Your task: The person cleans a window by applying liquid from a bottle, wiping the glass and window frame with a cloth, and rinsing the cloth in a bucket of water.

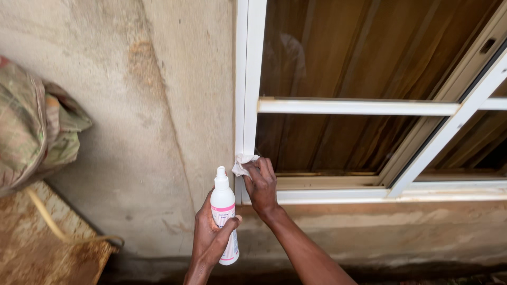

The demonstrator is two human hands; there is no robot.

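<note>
— Cloth (242,165) first: where did we have it?

— We had it bunched under our right hand (261,184), pressed against the lower end of the white window frame (248,79), just where the upright met the bottom rail (369,196). Our fingers were closed down over it, so only a pale crumpled corner showed to the left of the knuckles.

— And how did we judge it would handle?

— Soft and very light, we thought; it folded to whatever shape the fingers gave it and would slip out if we only pinched an edge. Gathering it in a wad beneath the fingertips looked like the sound grip, flat against the frame.

— What about the other hand?

— Our left hand (211,237) was wrapped round a white spray bottle (224,211) with pink bands, held upright near the concrete wall (132,105), thumb across the front. It seemed light, smooth plastic, possibly slick when wet, so we reckoned the waist of the body was the place to hold it, not the narrow nozzle.

— Anything else near us?

— A faded bundle of fabric (37,126) sat well apart on the left, above a rusty surface (37,248). Brown glass (343,53) showed a dim reflection.
</note>
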